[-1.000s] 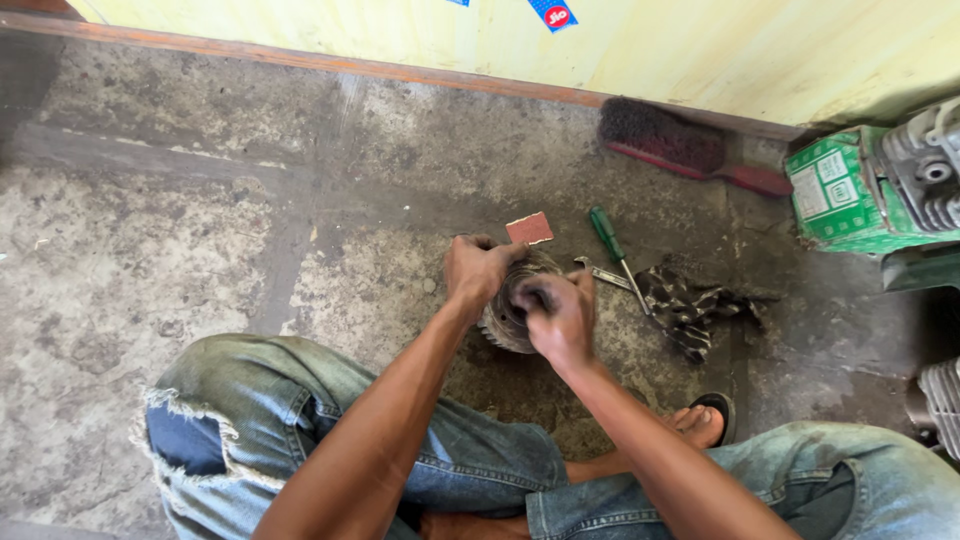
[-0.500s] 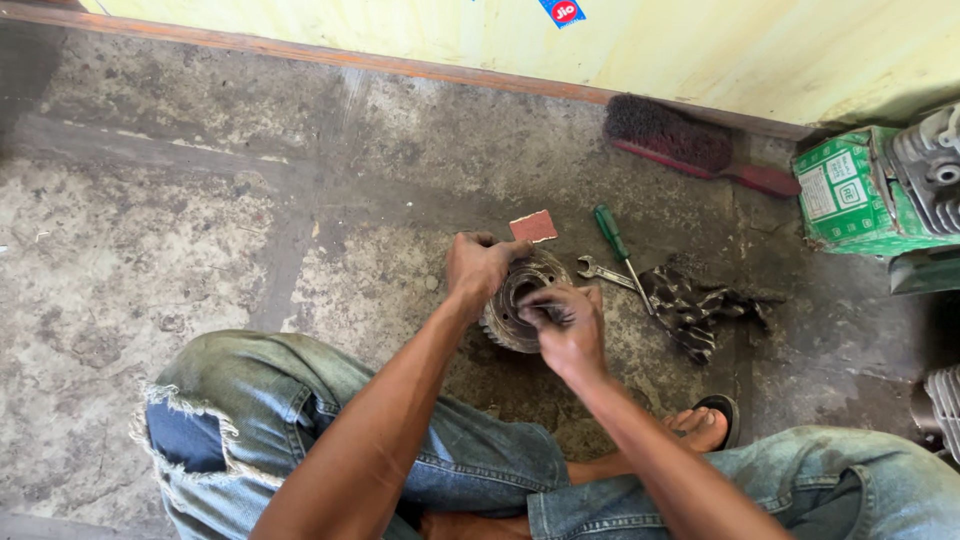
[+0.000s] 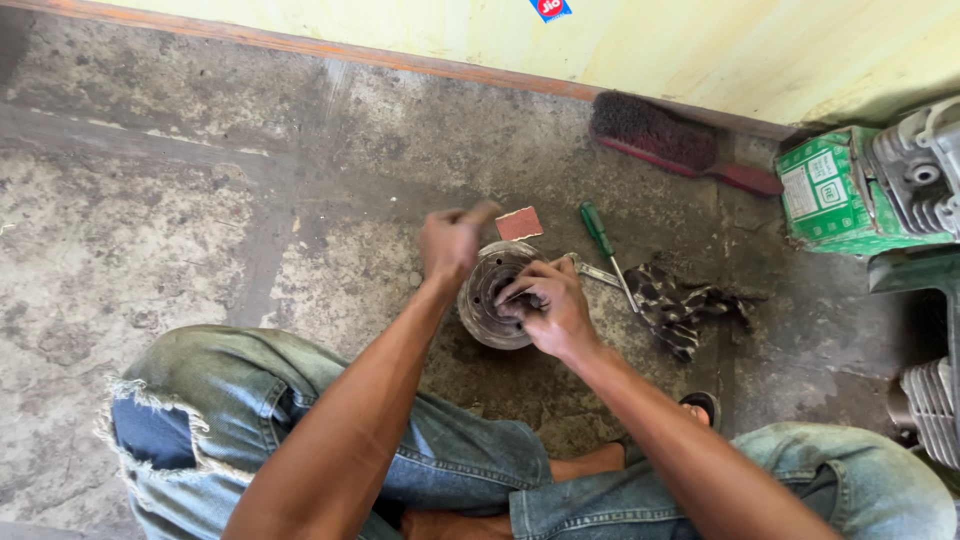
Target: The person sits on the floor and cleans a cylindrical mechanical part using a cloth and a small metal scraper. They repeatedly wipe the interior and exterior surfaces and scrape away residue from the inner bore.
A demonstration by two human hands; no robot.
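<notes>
A round metal engine part [image 3: 487, 290], hollow in the middle, stands on the concrete floor in front of my crossed legs. My right hand [image 3: 545, 308] reaches into its opening with curled fingers; whether it holds anything inside is hidden. My left hand [image 3: 452, 238] is lifted just above the part's left rim, blurred, with fingers partly curled and apparently holding nothing. A small reddish piece of sandpaper [image 3: 519, 223] lies just behind the part.
A green-handled screwdriver [image 3: 605, 245] and a wrench end lie to the right of the part, beside a dirty rag [image 3: 685, 305]. A red-handled brush [image 3: 668, 142] rests along the yellow wall. A green box [image 3: 835, 190] and finned engine pieces [image 3: 925, 160] stand at the right.
My left hand has let go of the part's rim and risen above it. My right hand has shifted slightly within the opening.
</notes>
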